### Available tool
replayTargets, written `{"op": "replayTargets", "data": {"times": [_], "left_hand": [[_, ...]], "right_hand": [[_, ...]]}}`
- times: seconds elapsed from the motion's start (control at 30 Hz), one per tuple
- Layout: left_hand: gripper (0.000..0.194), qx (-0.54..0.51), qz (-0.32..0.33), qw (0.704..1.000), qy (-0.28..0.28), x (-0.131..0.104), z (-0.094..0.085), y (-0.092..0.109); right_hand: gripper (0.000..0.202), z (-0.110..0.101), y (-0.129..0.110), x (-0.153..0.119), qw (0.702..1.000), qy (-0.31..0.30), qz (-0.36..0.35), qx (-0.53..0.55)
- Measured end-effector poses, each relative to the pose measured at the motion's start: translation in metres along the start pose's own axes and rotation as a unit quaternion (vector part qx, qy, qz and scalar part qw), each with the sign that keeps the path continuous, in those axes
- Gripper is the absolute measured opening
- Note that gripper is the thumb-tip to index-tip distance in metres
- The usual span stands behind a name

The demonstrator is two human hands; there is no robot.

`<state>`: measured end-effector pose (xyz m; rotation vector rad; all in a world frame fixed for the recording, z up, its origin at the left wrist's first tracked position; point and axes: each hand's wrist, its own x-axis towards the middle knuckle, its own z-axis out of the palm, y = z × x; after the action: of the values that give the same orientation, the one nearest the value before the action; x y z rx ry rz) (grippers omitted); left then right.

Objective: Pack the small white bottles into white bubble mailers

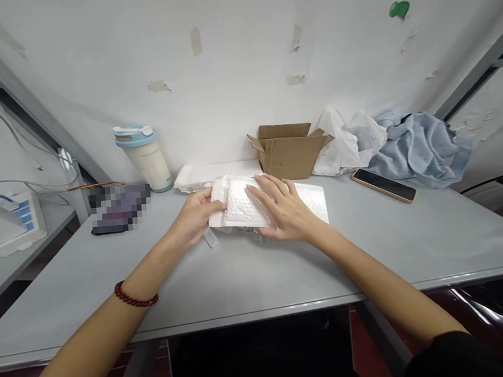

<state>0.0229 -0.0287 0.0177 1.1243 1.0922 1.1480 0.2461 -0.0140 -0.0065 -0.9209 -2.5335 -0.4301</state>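
**Padded envelope (240, 211) lies under two hands, just in front of the cardboard box (286, 158)**

From where I stand, the white padded envelope is on the near side of the open cardboard box, slightly to its left, above the grey table (250, 287). The left hand (195, 216) pinches its left end, thumb on top and fingers closed around the edge. The right hand (285, 209) lies across the bubbly face, fingers loosely spread, thumb by the near edge; I cannot tell whether it clasps or only presses. A small clear strip (211, 237) sits in front of the box, to its left. Left of the box come a white stack (222, 172) and, farther, a tumbler (149, 161) with a blue lid. Right of it are a white plastic bag (350, 140), a phone (384, 185) and crumpled blue cloth (422, 149).
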Motion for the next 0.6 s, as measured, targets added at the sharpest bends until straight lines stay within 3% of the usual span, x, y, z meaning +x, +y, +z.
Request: {"op": "replayTargets", "data": {"times": [0.1, 0.2, 0.37, 0.6], "left_hand": [[0.044, 0.016, -0.014, 0.997, -0.074, -0.006, 0.008, -0.003], [0.037, 0.045, -0.003, 0.995, -0.094, -0.010, 0.012, -0.007], [0.023, 0.116, 0.016, 0.992, -0.037, -0.012, 0.015, -0.007], [0.033, 0.205, 0.034, 0.978, 0.017, -0.010, 0.012, -0.003]], "right_hand": [[0.096, -0.002, -0.004, 0.000, 0.999, 0.002, 0.010, 0.040], [0.102, -0.003, -0.008, 0.001, 0.998, 0.014, 0.011, 0.059], [0.094, -0.003, -0.009, 0.001, 0.997, 0.032, 0.006, 0.063], [0.065, -0.003, -0.008, 0.001, 0.998, 0.029, -0.007, 0.060]]}}
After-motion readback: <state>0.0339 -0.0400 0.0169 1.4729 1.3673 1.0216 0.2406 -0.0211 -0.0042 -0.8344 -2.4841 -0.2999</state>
